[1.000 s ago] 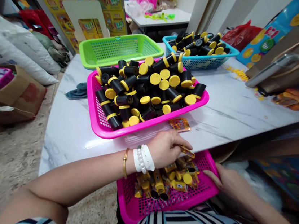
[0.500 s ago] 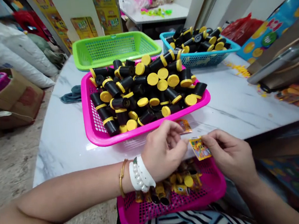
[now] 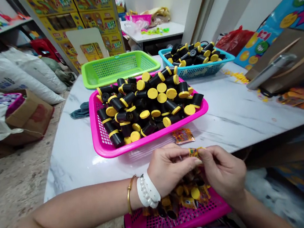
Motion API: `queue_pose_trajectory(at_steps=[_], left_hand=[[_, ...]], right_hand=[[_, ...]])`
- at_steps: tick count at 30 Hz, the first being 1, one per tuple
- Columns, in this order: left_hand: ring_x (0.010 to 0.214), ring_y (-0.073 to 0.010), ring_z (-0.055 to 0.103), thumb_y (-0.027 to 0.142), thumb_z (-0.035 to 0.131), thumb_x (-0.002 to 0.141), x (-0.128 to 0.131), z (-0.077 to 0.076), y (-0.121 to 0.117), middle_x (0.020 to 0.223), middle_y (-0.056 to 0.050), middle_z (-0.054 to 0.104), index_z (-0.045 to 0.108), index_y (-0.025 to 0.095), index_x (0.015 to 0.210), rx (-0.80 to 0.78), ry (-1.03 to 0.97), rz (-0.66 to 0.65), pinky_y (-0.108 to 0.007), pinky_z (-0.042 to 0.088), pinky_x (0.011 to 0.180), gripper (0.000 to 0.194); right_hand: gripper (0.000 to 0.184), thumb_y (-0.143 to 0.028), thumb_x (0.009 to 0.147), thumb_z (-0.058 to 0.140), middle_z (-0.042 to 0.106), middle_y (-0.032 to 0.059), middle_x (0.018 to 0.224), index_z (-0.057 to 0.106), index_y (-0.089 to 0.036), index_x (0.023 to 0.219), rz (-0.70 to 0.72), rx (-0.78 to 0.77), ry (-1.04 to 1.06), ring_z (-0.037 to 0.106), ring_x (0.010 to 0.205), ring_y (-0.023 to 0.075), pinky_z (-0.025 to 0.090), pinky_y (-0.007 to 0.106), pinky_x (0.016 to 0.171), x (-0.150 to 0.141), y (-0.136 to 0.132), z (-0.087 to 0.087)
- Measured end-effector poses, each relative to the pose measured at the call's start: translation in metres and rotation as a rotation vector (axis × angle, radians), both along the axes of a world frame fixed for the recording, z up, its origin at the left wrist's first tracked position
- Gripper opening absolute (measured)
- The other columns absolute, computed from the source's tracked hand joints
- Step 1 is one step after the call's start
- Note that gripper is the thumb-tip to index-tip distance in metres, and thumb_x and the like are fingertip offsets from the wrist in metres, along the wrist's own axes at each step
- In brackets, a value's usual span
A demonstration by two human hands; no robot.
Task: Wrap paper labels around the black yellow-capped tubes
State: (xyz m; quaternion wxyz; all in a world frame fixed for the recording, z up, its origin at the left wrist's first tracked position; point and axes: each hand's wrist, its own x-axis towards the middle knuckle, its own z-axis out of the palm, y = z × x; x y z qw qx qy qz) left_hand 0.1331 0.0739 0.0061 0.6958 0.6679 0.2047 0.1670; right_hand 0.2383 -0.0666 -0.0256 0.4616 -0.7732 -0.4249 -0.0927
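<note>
My left hand (image 3: 168,169) and my right hand (image 3: 222,170) meet above a pink basket (image 3: 178,220) on my lap, both pinching a small orange and yellow sticker (image 3: 194,152) between the fingertips. The lap basket holds several labelled black tubes with yellow caps (image 3: 188,194). Just beyond my hands, another orange sticker (image 3: 182,135) lies flat on the marble table (image 3: 232,115). Behind it stands a large pink basket (image 3: 102,142) heaped with several black tubes with yellow caps (image 3: 147,101).
An empty green basket (image 3: 120,68) and a blue basket (image 3: 199,70) of more black tubes stand at the table's far side. A grey cloth (image 3: 81,111) lies at the left edge. Brown boxes (image 3: 281,64), white sacks (image 3: 22,74) and yellow cartons (image 3: 80,8) surround the table.
My left hand lifted a sticker out of the lap basket. My right hand left the basket's rim and joined it; both now pinch the sticker, lowered closer to the lap basket.
</note>
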Motion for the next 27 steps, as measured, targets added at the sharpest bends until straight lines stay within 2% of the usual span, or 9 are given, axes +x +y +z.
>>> queue_pose_trajectory(at_steps=[4,7,9,11,14,17,22,24,27], left_hand=[[0.055,-0.0097,0.052,0.029,0.082,0.071,0.006,-0.007,0.006,0.060,0.000,0.061,0.074,0.015,0.067,-0.151,0.062,0.016,-0.022,0.043,0.052,0.017],[0.035,-0.0062,0.040,0.034,0.079,0.074,0.011,-0.013,0.009,0.043,0.006,0.050,0.072,0.014,0.073,-0.345,0.169,-0.047,-0.020,0.030,0.038,0.022],[0.032,-0.0055,0.039,0.035,0.079,0.074,0.013,-0.014,0.011,0.042,0.006,0.051,0.073,0.012,0.077,-0.402,0.178,-0.075,-0.019,0.027,0.036,0.023],[0.032,-0.0043,0.039,0.033,0.080,0.073,0.013,-0.015,0.012,0.048,0.004,0.058,0.076,0.011,0.083,-0.412,0.168,-0.084,-0.019,0.026,0.035,0.024],[0.034,-0.0029,0.038,0.030,0.080,0.073,0.015,-0.016,0.015,0.054,0.004,0.062,0.076,0.011,0.086,-0.389,0.170,-0.082,-0.019,0.025,0.035,0.023],[0.035,-0.0033,0.040,0.030,0.079,0.074,0.020,-0.019,0.017,0.054,0.006,0.061,0.070,0.013,0.080,-0.388,0.169,-0.055,-0.018,0.028,0.038,0.020],[0.039,-0.0048,0.048,0.035,0.082,0.069,0.027,-0.027,0.019,0.061,0.004,0.066,0.056,0.016,0.076,-0.429,0.166,-0.051,-0.018,0.026,0.041,0.033],[0.039,-0.0050,0.047,0.037,0.083,0.066,0.026,-0.029,0.020,0.057,0.005,0.063,0.053,0.017,0.074,-0.421,0.164,-0.058,-0.019,0.023,0.041,0.037],[0.037,-0.0052,0.044,0.038,0.084,0.066,0.022,-0.028,0.022,0.050,0.007,0.058,0.055,0.017,0.074,-0.453,0.156,-0.109,-0.019,0.019,0.040,0.037]], right_hand=[[0.028,-0.025,0.100,0.054,0.061,-0.0020,0.059,0.066,-0.020,0.075,0.169,-0.008,-0.108,0.056,0.051,0.0100,0.043,0.022,0.053,0.020,0.006,0.012],[0.018,-0.032,0.097,0.059,0.068,0.0020,0.072,0.070,-0.020,0.089,0.027,-0.016,-0.308,0.062,0.064,0.0145,0.048,0.028,0.066,0.053,0.024,0.033],[0.024,-0.042,0.094,0.063,0.071,0.0048,0.080,0.070,-0.019,0.097,-0.066,-0.109,-0.436,0.063,0.071,0.0178,0.048,0.031,0.073,0.073,0.042,0.049],[0.030,-0.049,0.090,0.064,0.071,0.0052,0.081,0.071,-0.020,0.093,-0.138,-0.280,-0.512,0.063,0.070,0.0190,0.044,0.031,0.065,0.086,0.062,0.061],[0.037,-0.058,0.083,0.066,0.064,0.0011,0.064,0.068,-0.023,0.073,-0.146,-0.507,-0.554,0.053,0.052,0.0153,0.030,0.028,0.051,0.096,0.084,0.073],[0.042,-0.063,0.078,0.068,0.057,-0.0014,0.052,0.064,-0.024,0.063,-0.083,-0.499,-0.518,0.048,0.046,0.0142,0.027,0.028,0.050,0.105,0.089,0.082],[0.031,-0.050,0.080,0.071,0.073,0.0072,0.090,0.073,-0.021,0.092,-0.092,-0.373,-0.485,0.065,0.082,0.0251,0.045,0.035,0.067,0.139,0.076,0.074],[0.029,-0.046,0.082,0.068,0.072,0.0094,0.095,0.072,-0.020,0.094,0.008,-0.382,-0.449,0.065,0.092,0.0276,0.049,0.039,0.078,0.147,0.074,0.063],[0.024,-0.040,0.080,0.068,0.072,0.0086,0.096,0.067,-0.021,0.094,0.010,-0.248,-0.323,0.065,0.097,0.0287,0.051,0.044,0.088,0.140,0.076,0.050]])
